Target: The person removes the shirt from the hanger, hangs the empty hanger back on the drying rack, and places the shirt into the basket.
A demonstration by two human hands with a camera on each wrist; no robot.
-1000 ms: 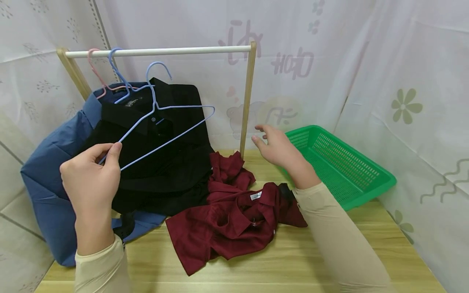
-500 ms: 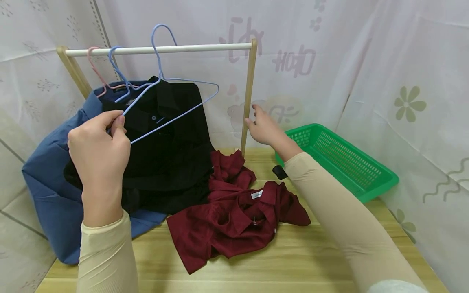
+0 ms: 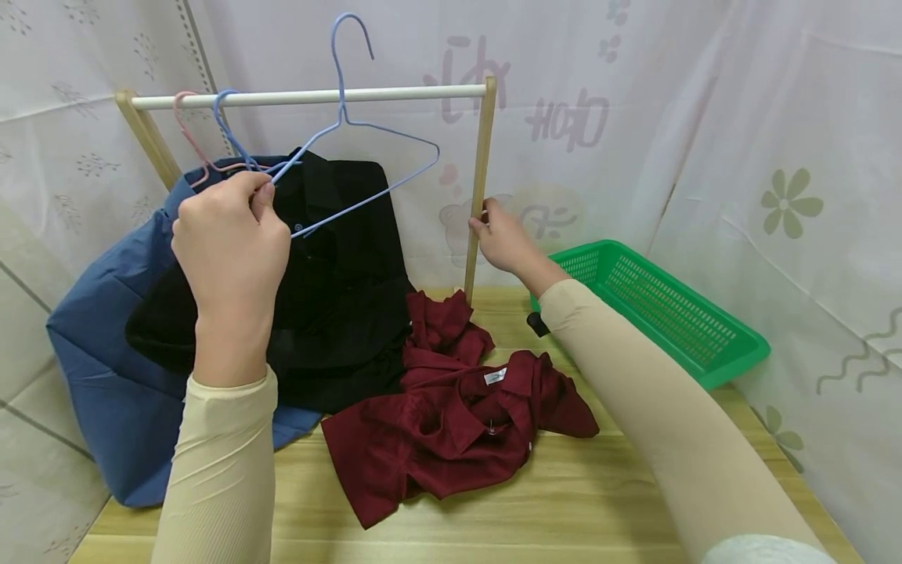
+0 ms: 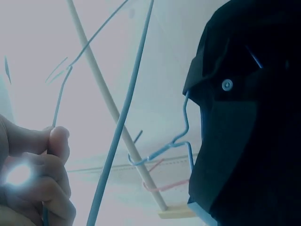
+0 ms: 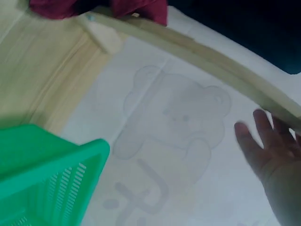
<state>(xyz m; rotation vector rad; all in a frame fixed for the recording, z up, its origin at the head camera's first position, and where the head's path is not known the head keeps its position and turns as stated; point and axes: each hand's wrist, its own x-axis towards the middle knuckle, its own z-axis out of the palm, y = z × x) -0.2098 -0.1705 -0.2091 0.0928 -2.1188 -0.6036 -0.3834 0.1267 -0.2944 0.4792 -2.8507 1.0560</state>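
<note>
My left hand (image 3: 232, 235) pinches one lower corner of a bare light-blue hanger (image 3: 391, 129); its hook stands above the white rail (image 3: 409, 93). In the left wrist view, fingers (image 4: 59, 141) are curled on the blue wire. My right hand (image 3: 503, 239) holds the right wooden post (image 3: 482, 157) of the clothes rack between thumb and fingers; the right wrist view shows some fingers apart from it. Behind the left hand hang a black shirt (image 3: 345, 266) on a blue hanger (image 3: 232, 129) and a blue garment (image 3: 113, 376) with a pink hanger (image 3: 189, 133).
A crumpled dark red shirt (image 3: 451, 446) lies on the wooden table (image 3: 550, 509), partly under the rack. At the right stands a green perforated basket (image 3: 676, 313), partly behind the right forearm. A printed white curtain (image 3: 634, 117) surrounds the table.
My left hand has lifted the blue hanger up and to the right, its hook rising above the rail. My right hand has moved left onto the rack's right post.
</note>
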